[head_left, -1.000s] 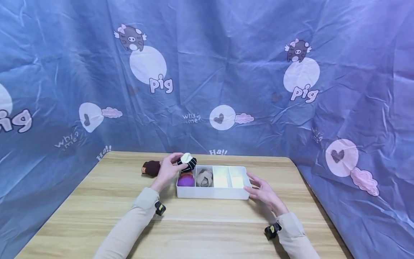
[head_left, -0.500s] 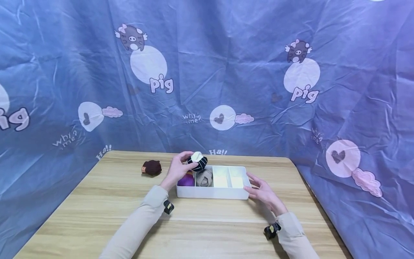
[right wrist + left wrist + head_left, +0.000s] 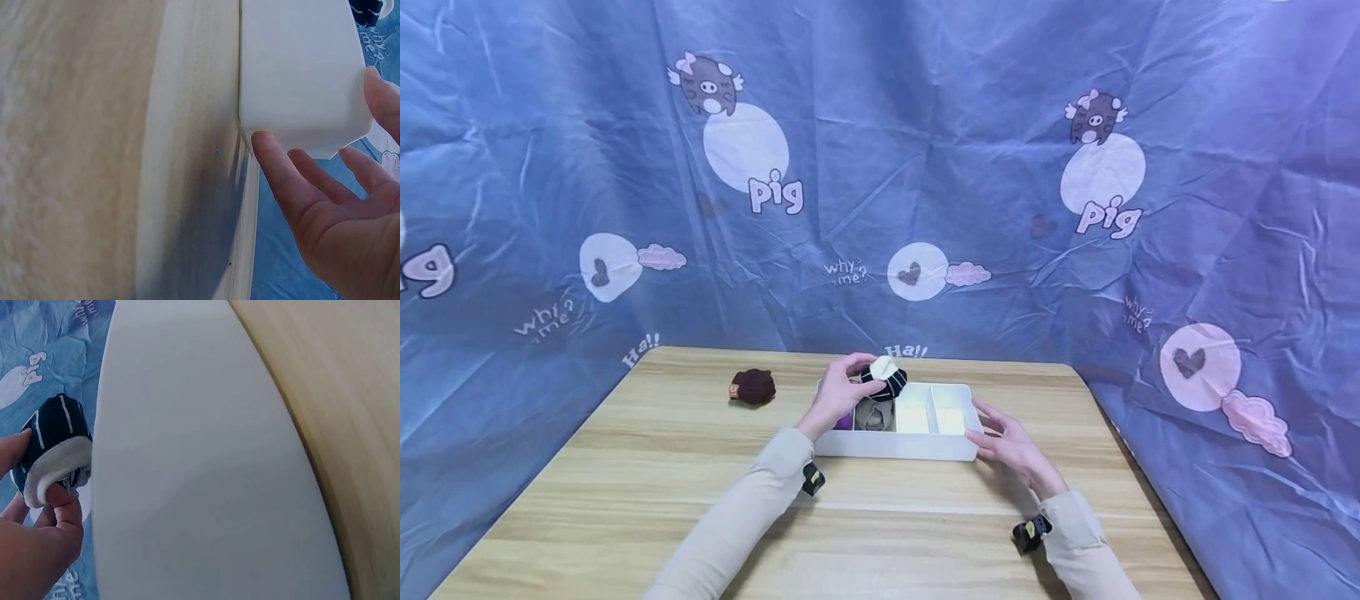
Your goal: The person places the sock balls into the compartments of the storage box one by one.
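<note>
My left hand (image 3: pixel 838 396) pinches a balled-up pair of black socks (image 3: pixel 892 386) with white stripes and a white cuff. It holds them above the white divided box (image 3: pixel 895 447), over the back of the compartment with the grey balled socks (image 3: pixel 875 416). Purple socks (image 3: pixel 844 422) lie in the leftmost compartment, mostly behind my left hand. The two right compartments hold nothing. At the box's right end is my right hand (image 3: pixel 1009 442); its spread, fairly straight fingers touch the end wall, as the right wrist view shows.
Dark brown balled socks (image 3: pixel 752 387) with an orange tag lie on the wooden table (image 3: pixel 880 525), left of the box. A blue patterned curtain (image 3: pixel 865 167) hangs behind the table and along its sides.
My left hand has carried the black striped socks to the right, from over the purple socks to over the grey ones. My right hand and the box have stayed in place.
</note>
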The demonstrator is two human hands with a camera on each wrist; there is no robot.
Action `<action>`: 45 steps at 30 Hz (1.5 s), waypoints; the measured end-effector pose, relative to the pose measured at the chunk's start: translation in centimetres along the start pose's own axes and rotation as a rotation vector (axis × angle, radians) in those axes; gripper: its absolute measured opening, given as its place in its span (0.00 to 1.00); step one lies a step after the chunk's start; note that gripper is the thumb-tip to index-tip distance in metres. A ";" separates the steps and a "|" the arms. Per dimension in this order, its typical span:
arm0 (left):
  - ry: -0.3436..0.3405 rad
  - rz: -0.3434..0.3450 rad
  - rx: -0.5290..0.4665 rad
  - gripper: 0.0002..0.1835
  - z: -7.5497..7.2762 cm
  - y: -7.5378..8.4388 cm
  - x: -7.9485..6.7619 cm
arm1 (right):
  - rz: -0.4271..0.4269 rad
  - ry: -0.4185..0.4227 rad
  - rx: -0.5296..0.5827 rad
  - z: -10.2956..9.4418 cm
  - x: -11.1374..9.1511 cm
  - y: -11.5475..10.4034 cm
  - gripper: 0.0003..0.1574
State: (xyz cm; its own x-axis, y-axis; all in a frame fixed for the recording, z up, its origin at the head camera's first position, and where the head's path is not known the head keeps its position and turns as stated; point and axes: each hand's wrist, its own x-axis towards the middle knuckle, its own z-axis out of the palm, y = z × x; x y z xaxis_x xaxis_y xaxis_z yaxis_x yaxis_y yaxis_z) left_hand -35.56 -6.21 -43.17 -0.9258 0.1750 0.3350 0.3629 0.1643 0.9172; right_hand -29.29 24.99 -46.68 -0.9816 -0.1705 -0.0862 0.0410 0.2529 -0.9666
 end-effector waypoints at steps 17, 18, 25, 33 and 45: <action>-0.028 0.010 -0.049 0.22 2.5 -0.5 0.3 | 0.007 0.015 0.004 -0.1 -0.2 0.4 0.49; -0.029 0.005 -0.046 0.23 2.7 -0.6 0.3 | 0.008 0.016 0.007 -0.1 -0.2 0.3 0.49; -0.032 -0.012 0.006 0.23 3.5 -0.5 0.5 | 0.000 0.012 -0.001 -0.2 -0.1 0.2 0.49; -0.048 0.022 0.104 0.23 3.9 -1.2 0.6 | 0.005 0.004 -0.005 0.0 0.0 0.0 0.48; -0.180 0.080 0.308 0.23 3.9 -1.2 0.6 | 0.008 0.003 -0.008 0.2 -0.1 -0.1 0.48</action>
State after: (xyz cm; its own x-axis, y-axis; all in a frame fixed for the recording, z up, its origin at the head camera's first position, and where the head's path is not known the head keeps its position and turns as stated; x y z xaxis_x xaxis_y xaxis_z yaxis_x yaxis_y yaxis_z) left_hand -36.17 -2.55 -44.93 -0.8697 0.3630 0.3346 0.4737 0.4229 0.7725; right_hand -29.21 24.82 -46.60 -0.9818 -0.1653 -0.0934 0.0476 0.2621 -0.9639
